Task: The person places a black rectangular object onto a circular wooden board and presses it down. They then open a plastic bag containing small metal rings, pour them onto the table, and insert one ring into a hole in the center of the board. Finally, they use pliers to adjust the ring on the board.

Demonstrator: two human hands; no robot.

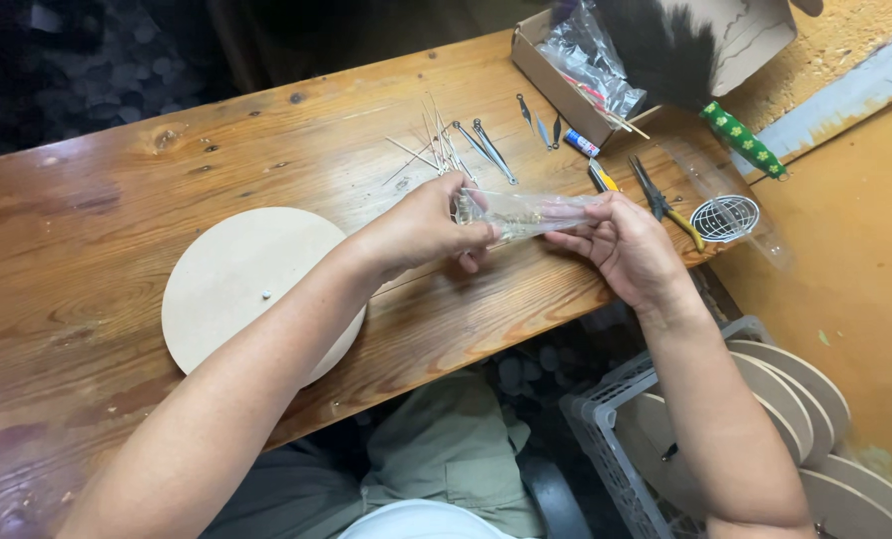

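Note:
Both hands hold a small clear plastic bag [526,213] above the wooden table [87,250]. My left hand [428,228] pinches the bag's left end, where several thin metal pins stick out. My right hand [621,243] grips the bag's right end with fingers and thumb. Just behind the hands lies a loose bunch of thin metal pins and rods [446,152]. A round pale wooden disc [236,284] lies flat on the table to the left of my left hand, with a tiny bead on it.
A cardboard box [566,80] with plastic bags stands at the back right, beside a black feather duster [666,50] with a green handle. Pliers [661,200] and a small wire cage [723,218] lie near the table's right edge. A grey crate [606,429] holds several wooden discs.

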